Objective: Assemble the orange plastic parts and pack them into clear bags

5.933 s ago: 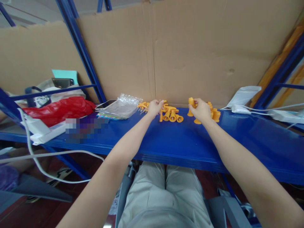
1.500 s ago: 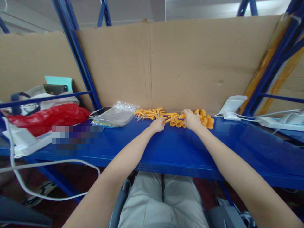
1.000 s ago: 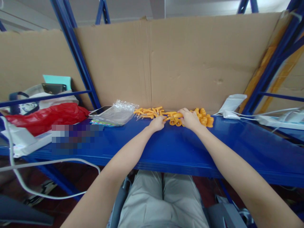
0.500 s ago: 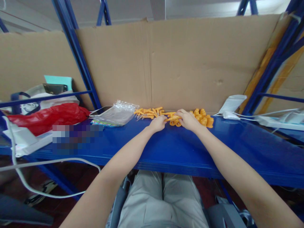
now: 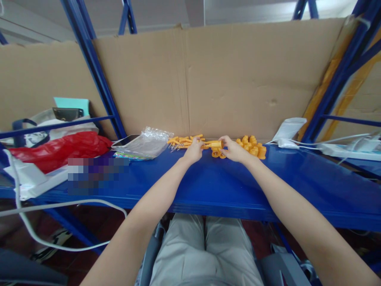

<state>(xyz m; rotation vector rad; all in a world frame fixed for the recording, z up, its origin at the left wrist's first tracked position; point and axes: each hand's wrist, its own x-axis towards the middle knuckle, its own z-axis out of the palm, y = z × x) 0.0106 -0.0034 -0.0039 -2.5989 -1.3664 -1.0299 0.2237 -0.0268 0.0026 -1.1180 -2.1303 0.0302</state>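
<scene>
Now our right hand [image 5: 234,149] has loosened into partly open fingers around the wide end of the flared orange plastic piece [image 5: 216,145], hold unclear, while our left hand [image 5: 194,150] pinches its narrow end over the glossy blue shelf [image 5: 218,186], seemingly mid-regrip.

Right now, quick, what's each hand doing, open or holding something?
Left hand: closed, holding an orange piece.
Right hand: at that piece's wide end; whether its grip is closed can't be told.

The left hand [image 5: 194,151] and right hand [image 5: 233,150] hold a yellow, round-ended plastic piece [image 5: 216,144] over the shiny blue table [image 5: 214,184].
</scene>
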